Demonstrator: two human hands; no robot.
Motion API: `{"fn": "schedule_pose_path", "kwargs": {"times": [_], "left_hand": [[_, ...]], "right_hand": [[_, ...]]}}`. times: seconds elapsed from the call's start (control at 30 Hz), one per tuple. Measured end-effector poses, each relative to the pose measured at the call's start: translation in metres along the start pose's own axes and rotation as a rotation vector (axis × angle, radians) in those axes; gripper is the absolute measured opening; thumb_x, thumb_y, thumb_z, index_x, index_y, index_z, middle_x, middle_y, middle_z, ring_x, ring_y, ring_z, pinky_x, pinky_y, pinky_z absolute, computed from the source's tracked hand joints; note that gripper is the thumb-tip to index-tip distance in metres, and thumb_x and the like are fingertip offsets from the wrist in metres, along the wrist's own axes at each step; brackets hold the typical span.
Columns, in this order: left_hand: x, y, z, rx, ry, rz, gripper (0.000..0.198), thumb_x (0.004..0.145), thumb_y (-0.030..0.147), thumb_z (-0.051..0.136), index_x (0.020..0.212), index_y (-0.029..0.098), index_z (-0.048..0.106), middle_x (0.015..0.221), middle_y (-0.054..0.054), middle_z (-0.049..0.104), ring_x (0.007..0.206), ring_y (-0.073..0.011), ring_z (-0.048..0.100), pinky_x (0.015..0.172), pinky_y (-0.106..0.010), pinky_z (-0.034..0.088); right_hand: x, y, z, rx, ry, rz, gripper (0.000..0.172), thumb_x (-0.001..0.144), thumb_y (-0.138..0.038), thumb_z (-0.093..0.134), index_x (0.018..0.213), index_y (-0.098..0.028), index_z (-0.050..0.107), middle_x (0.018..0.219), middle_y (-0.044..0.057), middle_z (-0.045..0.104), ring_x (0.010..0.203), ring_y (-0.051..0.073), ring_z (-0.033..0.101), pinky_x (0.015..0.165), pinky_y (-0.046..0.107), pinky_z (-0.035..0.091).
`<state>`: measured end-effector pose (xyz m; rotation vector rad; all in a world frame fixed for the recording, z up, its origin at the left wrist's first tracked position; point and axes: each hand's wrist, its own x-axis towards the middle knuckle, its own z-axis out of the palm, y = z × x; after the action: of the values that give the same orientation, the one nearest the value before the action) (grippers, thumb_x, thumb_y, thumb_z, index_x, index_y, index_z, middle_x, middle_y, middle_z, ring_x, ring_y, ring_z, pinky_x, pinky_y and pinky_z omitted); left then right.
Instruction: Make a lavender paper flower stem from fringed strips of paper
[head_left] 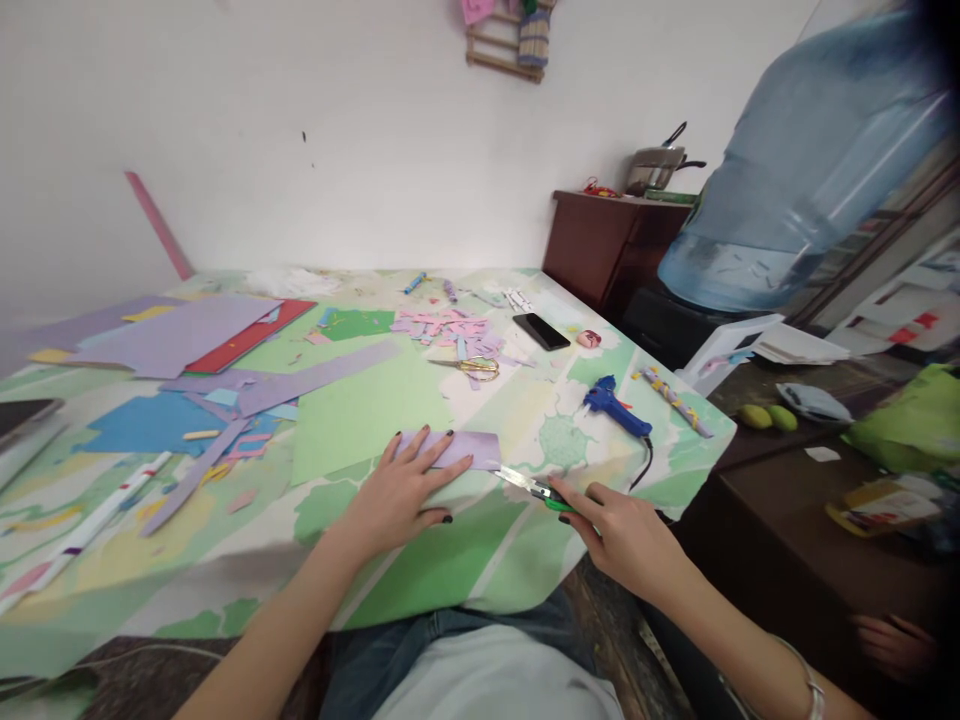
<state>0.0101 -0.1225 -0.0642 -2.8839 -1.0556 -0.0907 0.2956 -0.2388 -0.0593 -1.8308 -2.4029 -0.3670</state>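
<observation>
A small purple paper piece (pixel 484 450) lies at the near edge of a large light green sheet (pixel 360 410). My left hand (pixel 409 485) rests flat on the purple piece, fingers spread. My right hand (pixel 619 530) is closed round the green and black handle of a utility knife (pixel 529 484). The knife's tip is at the right end of the purple piece. Beyond my hands are gold-handled scissors (pixel 480 368) beside a pile of pink and purple paper scraps (pixel 450 328).
A blue glue gun (pixel 616 408), a phone (pixel 541 331) and a decorated stick (pixel 675 402) lie right. Coloured sheets (pixel 176 335) and purple strips (pixel 199 475) spread left. A water bottle (pixel 795 190) stands beyond the right edge. Another person's hand (pixel 896 640) shows lower right.
</observation>
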Motion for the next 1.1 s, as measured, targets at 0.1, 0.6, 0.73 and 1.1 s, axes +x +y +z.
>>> {"fn": "schedule_pose_path", "kwargs": {"times": [0.1,0.6,0.73,1.1], "left_hand": [[0.000,0.000,-0.001,-0.015,0.000,0.004,0.073,0.078,0.041,0.057,0.140,0.040,0.017,0.149,-0.003,0.022,0.135,-0.0325,0.016,0.105,-0.054,0.015],[0.000,0.001,0.001,-0.001,0.002,0.006,0.074,0.078,0.040,0.059,0.140,0.040,0.018,0.149,-0.003,0.023,0.135,-0.0328,0.016,0.105,-0.053,0.014],[0.000,0.003,-0.001,-0.008,0.004,0.007,0.078,0.078,0.040,0.058,0.141,0.038,0.013,0.149,-0.004,0.021,0.136,-0.0327,0.013,0.106,-0.054,0.012],[-0.028,-0.032,-0.005,-0.212,0.009,0.102,0.071,0.079,0.036,0.058,0.140,0.035,0.023,0.150,-0.006,0.017,0.135,-0.0266,0.020,0.108,-0.048,0.018]], "right_hand": [[0.003,-0.002,0.001,0.008,-0.011,-0.010,0.042,0.091,-0.032,0.039,0.133,-0.026,0.041,0.073,0.004,0.057,0.059,0.015,0.054,0.048,0.024,0.027],[0.011,-0.014,-0.005,-0.003,-0.048,0.002,0.041,0.092,-0.032,0.039,0.132,-0.025,0.042,0.075,0.006,0.058,0.062,0.016,0.057,0.049,0.025,0.026],[0.012,-0.016,-0.005,0.003,-0.048,0.010,0.041,0.092,-0.031,0.041,0.132,-0.025,0.043,0.076,0.006,0.059,0.062,0.015,0.057,0.049,0.025,0.026],[0.014,-0.010,-0.003,-0.003,-0.010,-0.012,0.041,0.091,-0.032,0.040,0.131,-0.027,0.045,0.075,0.005,0.058,0.060,0.015,0.055,0.048,0.024,0.026]]}}
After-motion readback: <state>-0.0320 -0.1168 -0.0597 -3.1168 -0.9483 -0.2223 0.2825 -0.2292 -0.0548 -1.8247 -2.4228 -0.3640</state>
